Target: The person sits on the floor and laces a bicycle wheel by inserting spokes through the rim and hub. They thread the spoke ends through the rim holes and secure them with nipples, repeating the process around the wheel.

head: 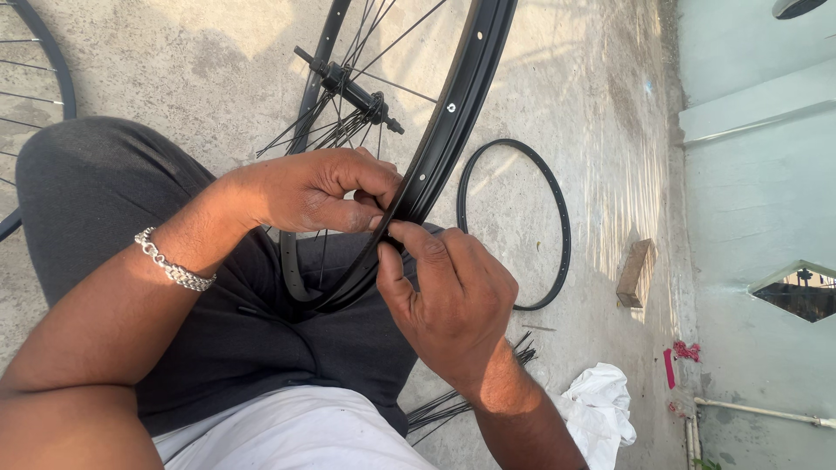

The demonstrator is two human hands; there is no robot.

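Left hand (318, 191) and right hand (453, 296) both pinch the black wheel rim (453, 113), perhaps seating a spoke.

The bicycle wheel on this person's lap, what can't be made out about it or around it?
Head view:
- Bicycle wheel: top cut off by the frame edge.
- What the left hand and right hand pinch at the rim: hidden by fingertips.
- Second wheel: mostly cut off at left.
- Spoke bundle: partly behind the right forearm.
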